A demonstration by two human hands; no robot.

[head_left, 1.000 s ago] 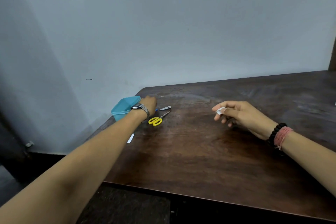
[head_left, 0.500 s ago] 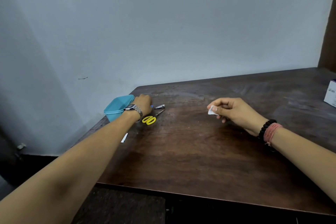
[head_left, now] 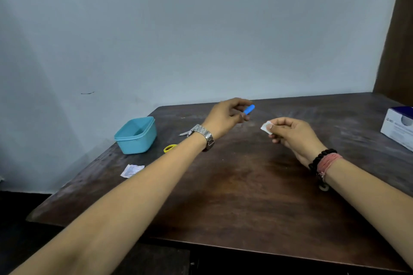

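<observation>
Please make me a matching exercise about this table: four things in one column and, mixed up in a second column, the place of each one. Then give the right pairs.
Things
1. blue tube
2. small white pad
3. turquoise tub
4. yellow scissors

Places
A. pinched in the right hand
B. standing near the left edge of the table
C. held in the left hand
D. lying between the tub and the wristwatch

Right pairs: 1-C, 2-A, 3-B, 4-D.
</observation>
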